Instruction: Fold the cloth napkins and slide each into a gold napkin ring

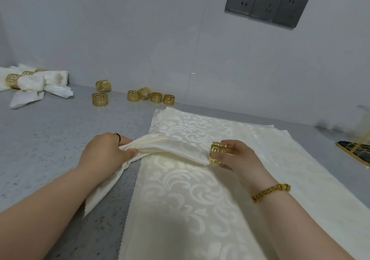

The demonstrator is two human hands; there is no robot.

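On the counter [50, 139], napkin [170, 149] tip meets ring [218, 152]; entry unclear.

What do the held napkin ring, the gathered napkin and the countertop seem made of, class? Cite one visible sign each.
Napkin ring: probably gold-finished metal; it glints and has cut-out fretwork. Napkin: cream woven cloth, it gathers in soft folds. Countertop: grey, speckled, matte; perhaps stone or composite.
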